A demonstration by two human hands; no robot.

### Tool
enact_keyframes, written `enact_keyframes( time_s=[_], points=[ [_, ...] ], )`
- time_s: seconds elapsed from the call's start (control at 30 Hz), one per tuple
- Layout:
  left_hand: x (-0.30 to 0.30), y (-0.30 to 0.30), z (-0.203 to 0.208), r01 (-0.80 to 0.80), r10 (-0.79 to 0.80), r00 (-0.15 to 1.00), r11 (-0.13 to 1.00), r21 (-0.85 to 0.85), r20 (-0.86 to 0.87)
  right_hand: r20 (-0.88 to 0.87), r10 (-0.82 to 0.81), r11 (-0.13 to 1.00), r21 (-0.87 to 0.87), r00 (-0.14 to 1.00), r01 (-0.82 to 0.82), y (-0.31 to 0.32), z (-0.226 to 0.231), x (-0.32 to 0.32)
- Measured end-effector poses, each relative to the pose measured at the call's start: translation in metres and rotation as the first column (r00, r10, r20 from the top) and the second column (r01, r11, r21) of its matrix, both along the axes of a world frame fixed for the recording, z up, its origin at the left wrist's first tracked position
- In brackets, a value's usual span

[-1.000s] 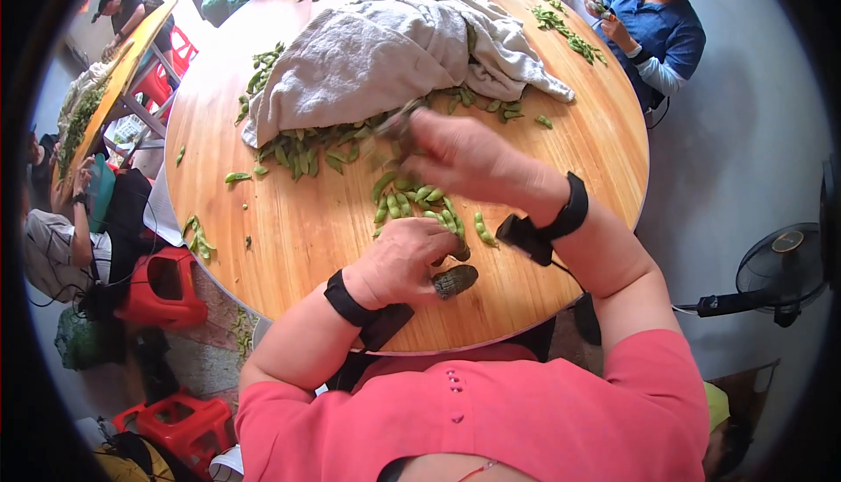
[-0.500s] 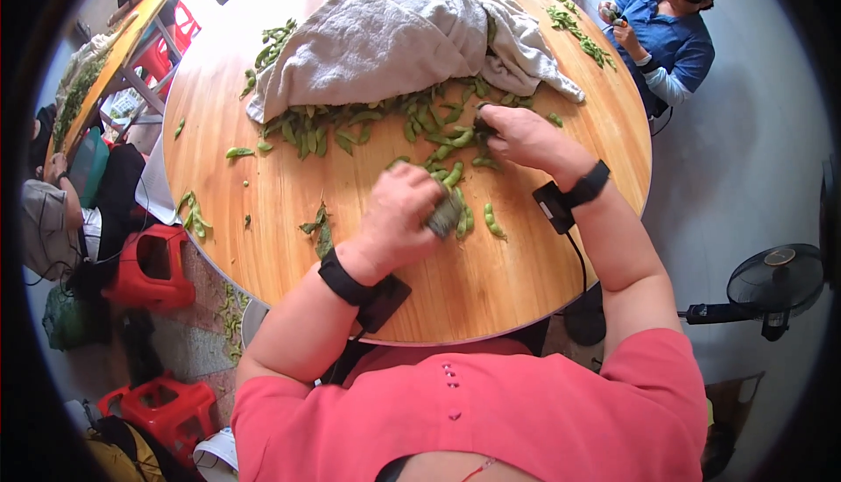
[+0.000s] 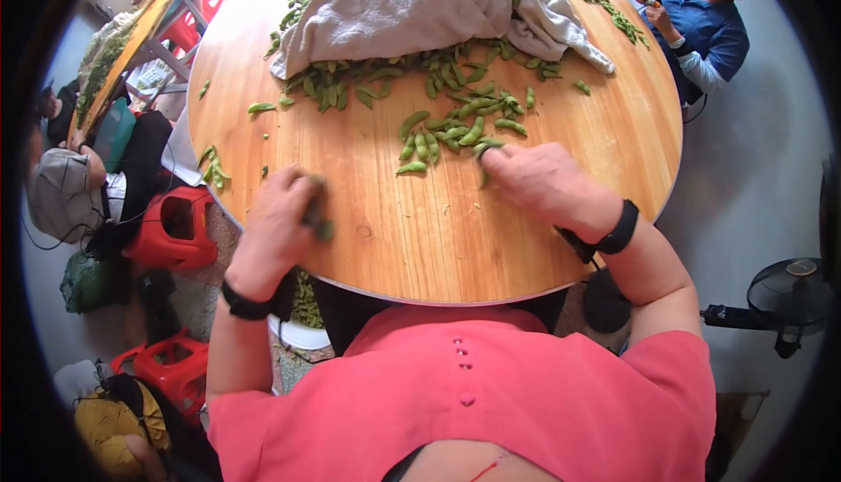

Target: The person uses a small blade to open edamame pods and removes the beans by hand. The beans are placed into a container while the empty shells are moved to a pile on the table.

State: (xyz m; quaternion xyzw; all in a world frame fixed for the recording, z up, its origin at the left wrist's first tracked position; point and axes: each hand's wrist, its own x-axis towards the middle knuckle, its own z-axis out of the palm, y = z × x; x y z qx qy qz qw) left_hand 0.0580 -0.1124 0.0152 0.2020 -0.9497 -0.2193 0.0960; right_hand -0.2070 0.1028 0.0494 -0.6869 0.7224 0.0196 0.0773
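Loose green soybean pods (image 3: 464, 127) lie in a small cluster on the round wooden table (image 3: 394, 245). At the near side of this cluster, my right hand (image 3: 552, 184) is closed, with something dark at its fingertips and a green pod pinched there. My left hand (image 3: 276, 228) is at the table's near left edge, blurred by motion. Its fingers are curled about something dark green that I cannot make out. Behind the cluster, a bigger heap of pods (image 3: 333, 83) shows from under a pale towel (image 3: 403, 9).
Below the left edge stands a white basin (image 3: 302, 336) with green pods in it. Red stools (image 3: 175, 232) are on the floor at left. A co-worker in blue (image 3: 705, 22) stands at the far right, and a black fan (image 3: 793, 294) is at the right.
My left hand has moved left to the table's edge, and the leafy scrap there is no longer seen on the table. My right hand has come nearer to me. The view has shifted.
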Motion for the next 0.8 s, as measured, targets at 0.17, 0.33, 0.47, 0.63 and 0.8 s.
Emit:
enact_keyframes(
  time_s=[0.17,0.33,0.47,0.63,0.8],
  points=[
    [0.092,-0.002,0.01,-0.317,0.411,0.909,0.797,-0.514,0.077,0.103,0.048,0.971,-0.238,0.993,-0.022,-0.011,-0.003,0.004],
    [0.062,0.022,0.019,-0.304,0.241,0.95,0.858,-0.414,-0.199,0.105,0.223,0.95,-0.246,0.969,-0.192,-0.06,-0.024,0.037],
    [0.012,0.051,0.021,-0.082,0.191,0.946,0.922,0.378,-0.261,0.199,0.14,0.967,-0.239,0.97,-0.09,-0.068,-0.032,0.029],
    [-0.049,0.063,0.014,0.046,0.074,0.995,0.177,0.983,-0.06,0.542,0.096,0.924,-0.361,0.835,0.128,-0.04,-0.002,0.018],
    [-0.099,0.071,0.008,0.096,0.045,0.993,0.225,0.97,-0.108,0.55,0.153,0.9,-0.421,0.821,0.114,-0.017,0.0,0.009]
  ],
)
